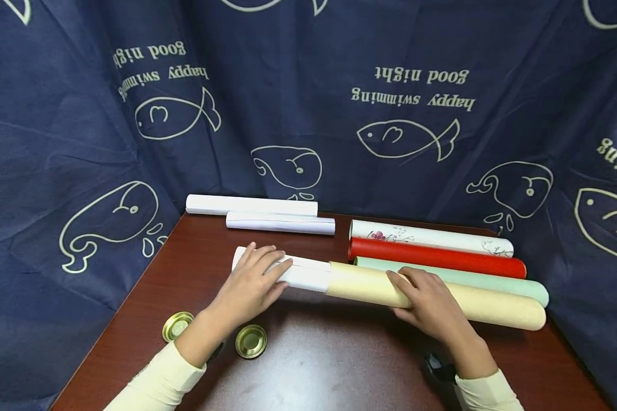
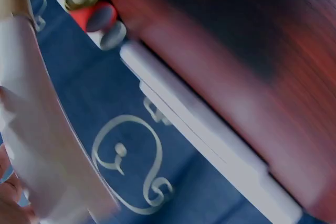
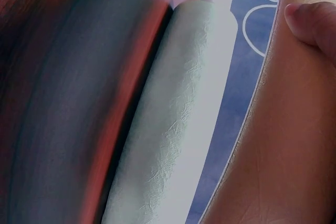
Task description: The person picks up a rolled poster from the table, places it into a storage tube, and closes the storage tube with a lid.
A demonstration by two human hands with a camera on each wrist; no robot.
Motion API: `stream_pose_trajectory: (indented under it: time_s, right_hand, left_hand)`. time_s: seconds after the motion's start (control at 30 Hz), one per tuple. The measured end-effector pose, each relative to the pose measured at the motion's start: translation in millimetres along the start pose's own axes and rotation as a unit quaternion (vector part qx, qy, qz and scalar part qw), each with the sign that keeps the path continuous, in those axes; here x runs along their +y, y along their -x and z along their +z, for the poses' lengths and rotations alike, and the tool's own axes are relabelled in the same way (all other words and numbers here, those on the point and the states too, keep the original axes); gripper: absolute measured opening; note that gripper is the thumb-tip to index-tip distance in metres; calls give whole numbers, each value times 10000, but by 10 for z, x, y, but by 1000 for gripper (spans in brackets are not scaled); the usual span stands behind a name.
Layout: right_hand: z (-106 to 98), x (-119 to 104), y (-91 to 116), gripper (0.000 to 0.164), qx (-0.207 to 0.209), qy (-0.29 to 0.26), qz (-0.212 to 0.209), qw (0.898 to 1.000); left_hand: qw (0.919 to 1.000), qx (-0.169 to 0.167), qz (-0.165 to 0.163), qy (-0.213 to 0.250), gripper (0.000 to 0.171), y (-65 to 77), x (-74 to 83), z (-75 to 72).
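A rolled sheet of white paper [image 1: 308, 275] lines up with a cream cardboard tube [image 1: 360, 281], its right end inside the tube's mouth. My left hand [image 1: 254, 279] grips the paper roll near its far left end, fingers bent over the top. Around the tube's middle, my right hand [image 1: 429, 297] holds with the thumb on the near side. The left wrist view shows the paper roll [image 2: 47, 119] large at the left, meeting the tube at the top. In the right wrist view the tube [image 3: 273, 145] fills the right side.
Behind the cream tube lie a pale green tube [image 1: 514, 283], a red tube [image 1: 437, 257] and a white floral tube [image 1: 427, 237]. Two white paper rolls [image 1: 252, 205] rest at the back left. Gold metal caps [image 1: 251, 341] sit near my left forearm. A blue curtain [image 1: 298, 103] stands behind.
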State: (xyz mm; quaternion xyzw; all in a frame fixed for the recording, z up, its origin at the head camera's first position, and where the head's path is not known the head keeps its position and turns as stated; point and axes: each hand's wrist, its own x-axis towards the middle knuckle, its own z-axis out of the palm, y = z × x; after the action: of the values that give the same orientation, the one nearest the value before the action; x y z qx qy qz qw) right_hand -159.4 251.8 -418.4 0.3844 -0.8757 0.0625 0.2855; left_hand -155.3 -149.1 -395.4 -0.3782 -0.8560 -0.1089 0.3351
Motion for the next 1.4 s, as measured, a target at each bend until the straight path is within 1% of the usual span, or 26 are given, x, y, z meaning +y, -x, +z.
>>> stream_pose_trajectory:
  time_s: [0.07,0.13,0.23,0.3,0.47,0.57,0.7,0.8,0.87,0.93,1.0,1.1,1.17,1.23,1.27,1.33,1.4]
  right_hand:
    - [-3,27,10,75,-4,-17,12,10000]
    - [-6,50,13,74,-32,-31,15,10000]
    - [-11,75,9,72,-60,-27,20,10000]
    - [-13,86,5,73,-75,-17,18,10000]
    - [-23,73,3,76,-69,-12,17,10000]
    - [-16,33,-5,73,-116,-35,-47,9999]
    - [3,-42,-29,61,-179,-104,-189,9996]
    - [19,-100,-34,62,-167,-162,-218,9995]
    - [30,-136,-19,68,-165,-169,-209,9995]
    - [40,-170,-4,76,-182,-158,-208,9995]
    - [51,-195,6,79,-214,-137,-200,9995]
    - [59,-203,-2,75,-239,-159,-195,9994]
    - [51,-192,-9,65,-219,-171,-185,9994]
    - [37,-171,-17,55,-167,-189,-160,9996]
    - [30,-159,-21,54,-136,-201,-147,9996]
    - [18,-134,-33,58,-99,-227,-113,9996]
    - [9,-112,-52,61,-87,-237,-102,9996]
  left_hand:
    - [9997,-34,-212,-139,50,66,-76,-61]
    - [9990,-59,-415,-184,51,125,-138,-104]
    - [9979,-44,-639,-57,50,178,-199,-139]
    - [9975,-17,-703,72,49,194,-220,-143]
    - [9971,111,-678,324,43,191,-212,-138]
    - [9967,140,-614,509,42,177,-176,-136]
    - [9958,48,-504,767,40,152,-87,-103]
    - [9941,20,-486,966,39,131,3,-42]
    - [9928,18,-462,1108,40,122,66,8]
    - [9903,4,-441,1317,41,117,123,57]
    - [9870,-38,-410,1553,43,112,164,88]
    - [9816,-126,-453,1849,46,101,172,95]
    - [9787,-144,-566,1967,49,92,144,78]
    - [9761,-138,-748,2035,50,84,100,46]
    - [9741,-139,-854,2090,50,80,78,31]
    - [9685,-152,-1039,2259,49,71,40,0]
    - [9624,-166,-1149,2458,47,59,12,-19]
